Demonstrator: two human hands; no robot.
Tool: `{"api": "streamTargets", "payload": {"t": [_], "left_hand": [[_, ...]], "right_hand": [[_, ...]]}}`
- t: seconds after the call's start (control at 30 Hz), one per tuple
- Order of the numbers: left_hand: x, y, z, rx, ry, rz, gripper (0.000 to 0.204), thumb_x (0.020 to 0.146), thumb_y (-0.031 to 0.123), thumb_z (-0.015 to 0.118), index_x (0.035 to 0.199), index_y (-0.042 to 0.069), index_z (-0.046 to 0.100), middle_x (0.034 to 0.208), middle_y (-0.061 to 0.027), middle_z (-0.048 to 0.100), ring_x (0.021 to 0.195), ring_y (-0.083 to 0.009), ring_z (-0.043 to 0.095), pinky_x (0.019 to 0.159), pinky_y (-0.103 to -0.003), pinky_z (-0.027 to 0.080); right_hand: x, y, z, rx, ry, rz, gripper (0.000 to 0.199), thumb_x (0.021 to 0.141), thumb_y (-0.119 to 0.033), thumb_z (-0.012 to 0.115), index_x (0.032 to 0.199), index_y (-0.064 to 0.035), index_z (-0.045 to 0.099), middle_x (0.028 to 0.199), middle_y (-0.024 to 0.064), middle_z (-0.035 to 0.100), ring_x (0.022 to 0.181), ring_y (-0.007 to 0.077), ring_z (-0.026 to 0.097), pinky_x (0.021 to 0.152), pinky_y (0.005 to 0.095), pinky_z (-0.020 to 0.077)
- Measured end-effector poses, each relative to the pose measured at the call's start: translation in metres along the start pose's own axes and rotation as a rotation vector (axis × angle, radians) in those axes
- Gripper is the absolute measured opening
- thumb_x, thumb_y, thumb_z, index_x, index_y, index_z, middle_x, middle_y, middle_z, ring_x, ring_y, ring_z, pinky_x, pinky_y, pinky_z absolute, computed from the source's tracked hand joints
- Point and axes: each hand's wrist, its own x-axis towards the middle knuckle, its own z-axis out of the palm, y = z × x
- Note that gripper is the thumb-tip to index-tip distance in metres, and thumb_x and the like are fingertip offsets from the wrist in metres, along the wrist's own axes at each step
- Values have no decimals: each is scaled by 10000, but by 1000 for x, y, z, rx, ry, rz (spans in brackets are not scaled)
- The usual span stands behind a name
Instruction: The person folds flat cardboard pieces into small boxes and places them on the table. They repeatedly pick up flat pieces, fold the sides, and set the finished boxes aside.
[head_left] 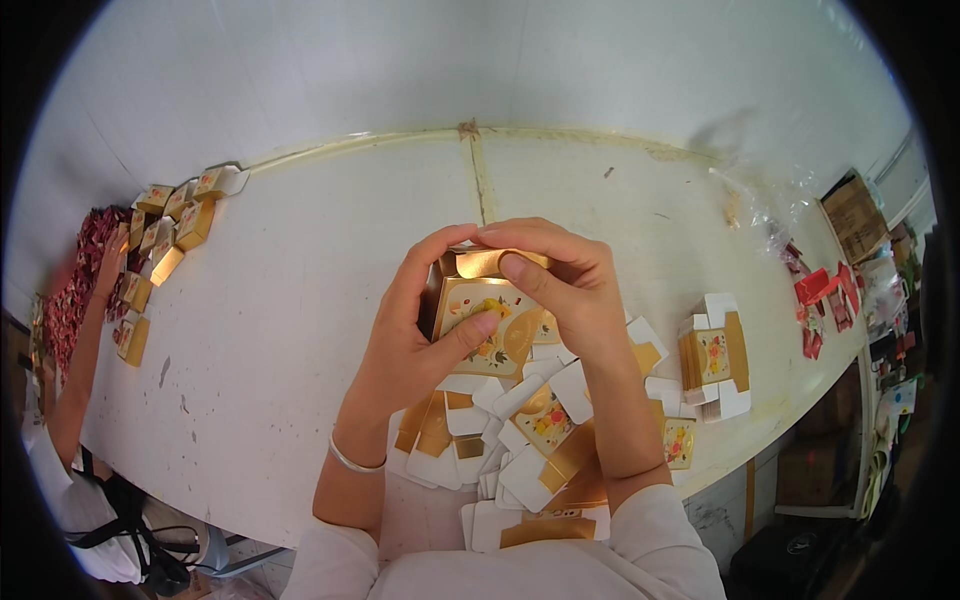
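Both my hands hold a small gold carton (465, 297) with a printed flower design, above the white table. My left hand (418, 325) wraps its left side, the thumb lying across the printed face. At the top edge, my right hand (572, 282) curls its fingers over the far side and sets its thumb on a shiny gold flap (478, 264). Whether anything is inside the carton cannot be seen. Under my wrists lies a loose pile of flat, unfolded cartons (545, 418), white inside and gold outside, partly hidden by my right forearm.
A stack of flat cartons (712, 357) stands to the right. At the far left, several folded gold boxes (194, 224) sit beside a heap of dark red packets (85, 262), where another person's hand (112, 258) reaches. Red packets (815, 287) and clear plastic (775, 205) lie far right.
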Motion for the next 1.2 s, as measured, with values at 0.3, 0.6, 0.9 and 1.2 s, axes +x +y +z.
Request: {"api": "streamTargets", "payload": {"t": [0.3,0.6,0.9,1.2], "left_hand": [[-1,-3,-3,-105,0,-46,544,782,25,605,1250,78,333,1088,-64,469,883,-120,523,678,-236,471],[0,-2,-7,-95,-12,-64,520,783,24,609,1233,94,357,1091,-57,467,842,-115,540,618,-217,478],[2,-6,-5,-278,201,-96,312,809,21,581,1077,70,431,1069,-61,500,821,-95,550,607,-195,471],[13,-31,-150,255,997,105,680,853,286,572,1336,51,155,1149,-131,431,958,-181,509,763,-294,468]], "right_hand": [[-3,5,5,-188,14,-9,193,864,-34,504,1013,-29,626,956,47,628,818,86,554,677,212,451],[-2,6,0,-143,-25,62,214,867,-30,487,1039,-20,614,982,63,627,891,114,568,745,236,457],[2,32,9,-295,-84,-355,177,876,-85,483,1032,-6,513,1071,98,589,1073,202,499,895,337,392],[7,21,-4,-422,133,-146,306,862,-245,525,1057,-9,538,1145,61,523,1065,234,485,898,385,384]]}}
